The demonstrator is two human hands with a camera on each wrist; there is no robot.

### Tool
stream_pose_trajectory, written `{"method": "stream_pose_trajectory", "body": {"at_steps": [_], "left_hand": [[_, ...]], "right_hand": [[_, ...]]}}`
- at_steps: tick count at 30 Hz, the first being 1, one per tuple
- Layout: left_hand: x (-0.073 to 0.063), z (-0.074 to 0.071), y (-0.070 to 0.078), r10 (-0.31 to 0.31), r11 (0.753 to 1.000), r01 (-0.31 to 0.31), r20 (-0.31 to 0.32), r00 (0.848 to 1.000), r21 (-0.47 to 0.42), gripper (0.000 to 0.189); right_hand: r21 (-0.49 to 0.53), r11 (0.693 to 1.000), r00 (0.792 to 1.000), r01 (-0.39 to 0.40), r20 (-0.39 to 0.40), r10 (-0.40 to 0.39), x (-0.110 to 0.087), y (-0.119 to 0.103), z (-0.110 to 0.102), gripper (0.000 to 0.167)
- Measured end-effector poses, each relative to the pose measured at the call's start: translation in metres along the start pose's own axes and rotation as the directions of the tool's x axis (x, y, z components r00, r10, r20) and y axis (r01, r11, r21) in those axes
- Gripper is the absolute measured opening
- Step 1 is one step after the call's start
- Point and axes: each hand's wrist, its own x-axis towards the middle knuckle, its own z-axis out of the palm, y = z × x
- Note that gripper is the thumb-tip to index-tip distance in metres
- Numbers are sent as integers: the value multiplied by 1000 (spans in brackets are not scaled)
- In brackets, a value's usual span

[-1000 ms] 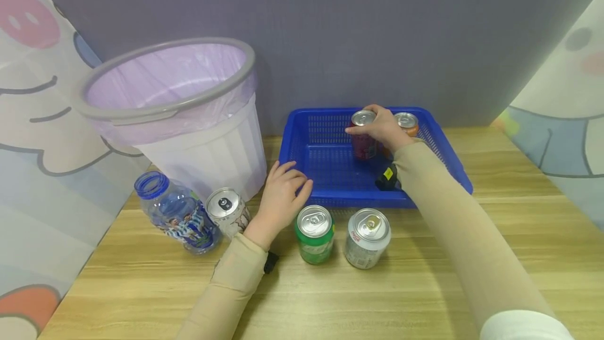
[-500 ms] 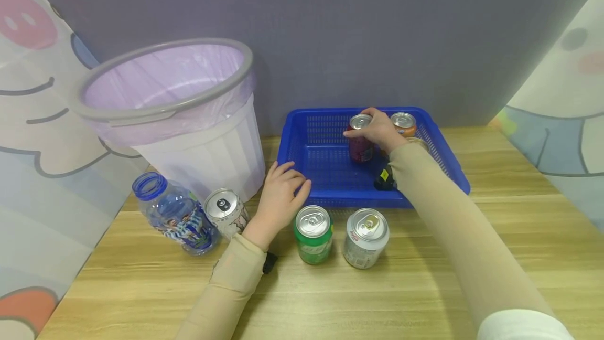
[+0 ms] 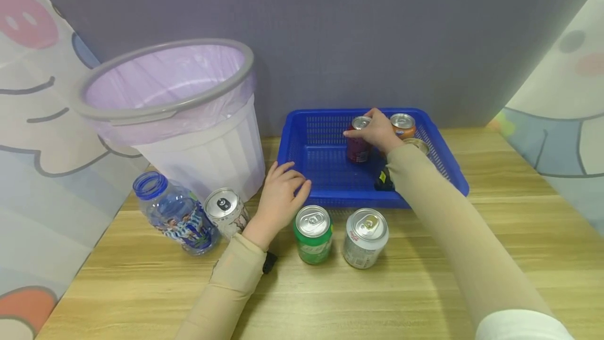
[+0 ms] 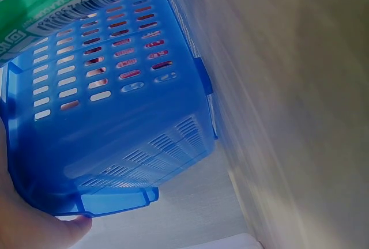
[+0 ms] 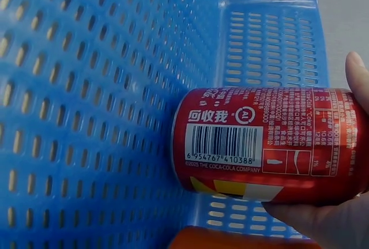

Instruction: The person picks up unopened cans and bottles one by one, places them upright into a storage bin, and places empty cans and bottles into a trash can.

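My right hand [image 3: 379, 129] grips the upper part of a dark red Coca-Cola can [image 3: 358, 148], which stands upright inside the blue basket [image 3: 325, 194]. In the right wrist view the can's barcode side [image 5: 225, 142] faces the camera, with its base right at the basket floor. An orange can [image 3: 403, 125] stands just right of that hand, and a gold-rimmed can [image 3: 417, 145] is partly hidden by the sleeve. My left hand [image 3: 279, 195] holds the basket's near left corner, and a fingertip shows at the rim in the left wrist view.
Before the basket stand a green can [image 3: 314, 240] and a silver-white can [image 3: 365, 243]. Left of my left forearm are a pale patterned can [image 3: 226, 211] and a clear blue-necked bottle [image 3: 181, 219]. Behind them rises a white bin [image 3: 212, 151] with a purple liner. A grey wall backs the table.
The red can has shifted slightly down and left with my right hand. The right forearm moved a little left, uncovering the gold-rimmed can. My left hand keeps its place at the basket corner.
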Motion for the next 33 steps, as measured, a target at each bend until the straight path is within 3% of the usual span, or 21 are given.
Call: {"method": "stream_pose_trajectory", "body": {"at_steps": [14, 25, 33], "left_hand": [[2, 1, -1, 11, 1000, -11, -5, 1000, 11, 30], [1, 1, 0, -1, 1000, 1, 6, 1000, 2, 30], [1, 0, 0, 10, 1000, -10, -3, 1000, 2, 30]], "right_hand": [[3, 999, 999, 35, -33, -35, 3, 2, 2, 68], [-105, 994, 1000, 23, -6, -24, 4, 5, 0, 80], [-125, 992, 1000, 22, -16, -25, 3, 4, 1, 81]]}}
